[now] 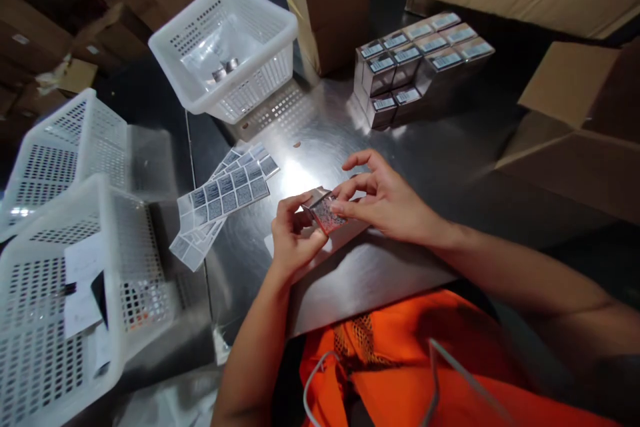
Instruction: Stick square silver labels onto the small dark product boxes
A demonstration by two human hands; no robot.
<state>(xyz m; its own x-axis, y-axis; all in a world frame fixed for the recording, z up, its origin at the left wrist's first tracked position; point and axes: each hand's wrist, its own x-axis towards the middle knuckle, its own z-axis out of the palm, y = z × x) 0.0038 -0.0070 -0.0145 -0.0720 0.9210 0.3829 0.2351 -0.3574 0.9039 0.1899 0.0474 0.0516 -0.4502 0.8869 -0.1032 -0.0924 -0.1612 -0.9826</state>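
Observation:
Both hands hold one small silvery box (324, 210) just above the steel table (350, 140), near its front edge. My left hand (293, 240) grips its left side with thumb and fingers. My right hand (385, 199) pinches its right end, index finger lifted. Sheets of barcode labels (225, 197) lie fanned out on the table to the left of my hands. A block of finished small boxes (410, 67) with labels on top stands stacked at the back right.
A white perforated basket (225, 47) with small parts in plastic sits at the back. Two more white baskets (65, 267) stand at the left. Cardboard cartons (580, 127) line the right and rear. My orange vest (410, 360) is below the table edge.

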